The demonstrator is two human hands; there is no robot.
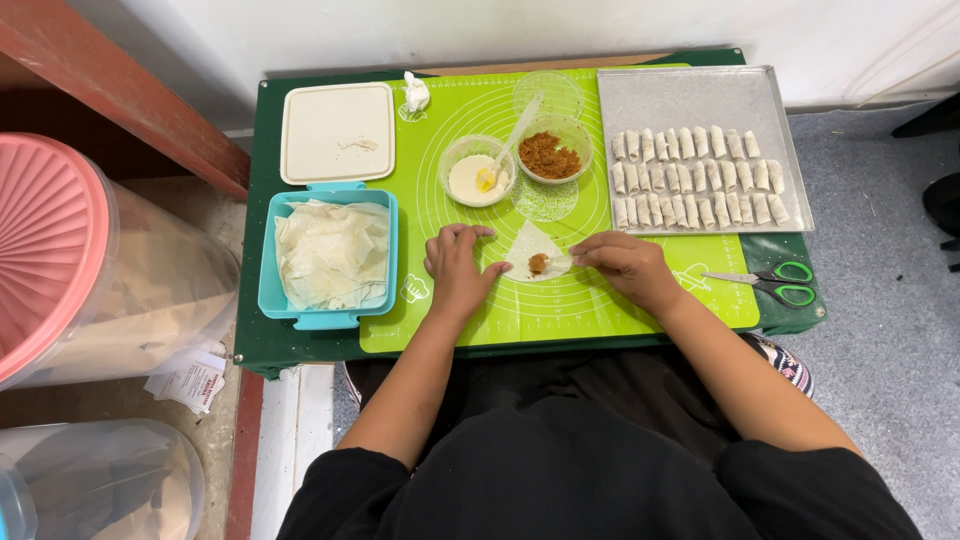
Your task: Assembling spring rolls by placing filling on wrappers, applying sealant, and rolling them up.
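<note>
On low green table, lime mat, grey floor

Green mat, on a dark green table. Metal tray, far right of mat: three rows of small rolls. Scissors, green handles, on the table edge just below the tray. Bowl of brown filling and bowl of pale paste side by side mid-mat; spoon resting in the paste bowl. Clear lid behind them. Cream lid, far left. Blue box below it, holding stacked pale sheets. Crumpled tissue at the mat's far edge. Pink-lidded tub on the floor, left. Grey carpet, right.
</note>
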